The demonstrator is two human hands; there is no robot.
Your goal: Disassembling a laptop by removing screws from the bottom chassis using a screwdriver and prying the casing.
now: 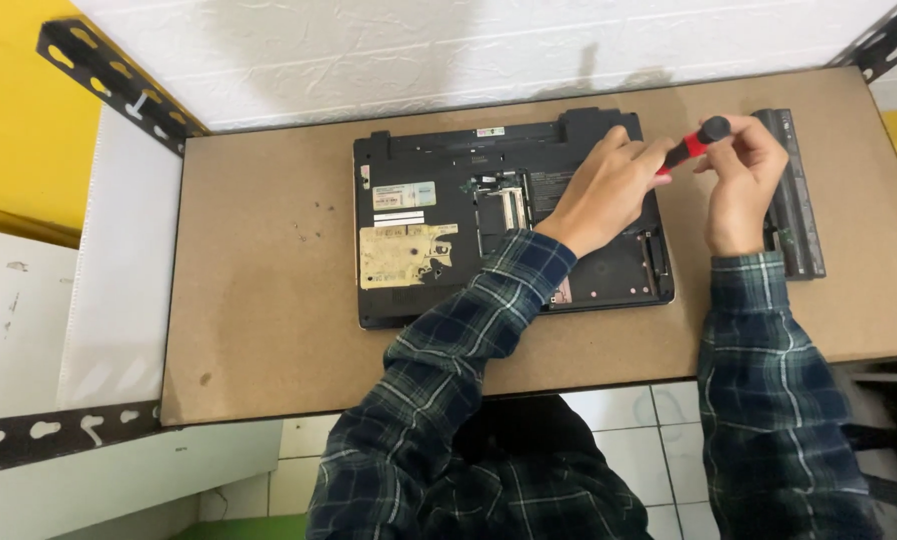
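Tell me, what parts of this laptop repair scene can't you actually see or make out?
All in the head view:
- Tip of the screwdriver: hidden behind the left hand, so where it meets the laptop cannot be told.
- Laptop's upper right corner: covered by both hands.
- Long black battery: its left side is partly hidden by the right hand.
- Small specks on the table left of the laptop: too small to identify.

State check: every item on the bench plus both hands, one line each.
Black laptop: upside down on the brown board, bottom covers off, bays exposed.
Long black battery pack: out of the laptop, lying to its right.
Red-and-black screwdriver: held in both hands over the laptop's right rear corner.
Left hand: grip closed on the screwdriver.
Right hand: grip closed on the screwdriver.
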